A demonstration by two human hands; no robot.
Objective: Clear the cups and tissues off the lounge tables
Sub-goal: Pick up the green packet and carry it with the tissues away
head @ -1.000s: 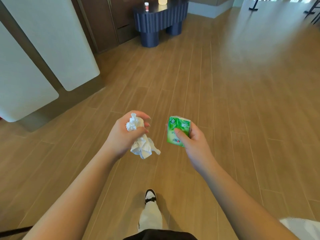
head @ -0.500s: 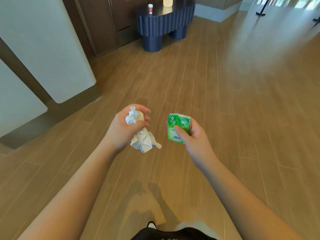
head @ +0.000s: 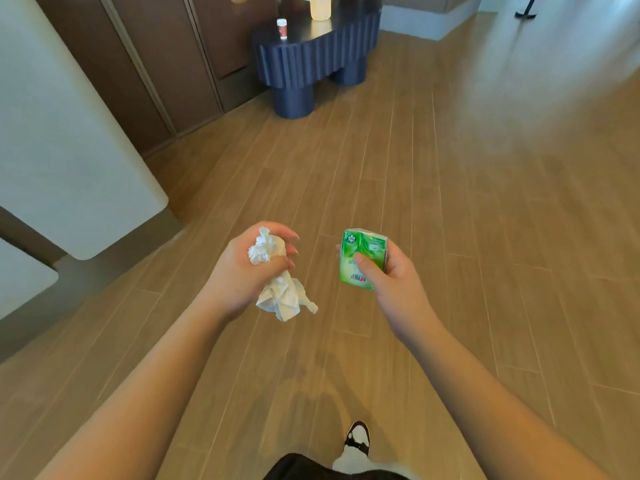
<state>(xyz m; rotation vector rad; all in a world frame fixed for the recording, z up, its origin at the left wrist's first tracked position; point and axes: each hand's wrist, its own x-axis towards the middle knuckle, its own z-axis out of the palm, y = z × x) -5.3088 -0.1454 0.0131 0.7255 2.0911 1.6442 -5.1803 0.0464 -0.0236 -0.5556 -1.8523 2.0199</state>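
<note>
Both hands are full: my left hand point(head: 242, 271) grips crumpled tissues point(head: 280, 296), my right hand point(head: 388, 282) grips a green tissue pack point(head: 362, 259). The dark table point(head: 311, 53) looms nearer than a second ago, a cup point(head: 282, 28) waiting on its tabletop.

Both forearms reach forward, left hand point(head: 242, 271) and right hand point(head: 391, 282) each curled in a grip

A lounge or lobby: wood-plank floor point(head: 450, 202), fluted dark-blue table point(head: 311, 57), brown panelled wall point(head: 156, 64).
</note>
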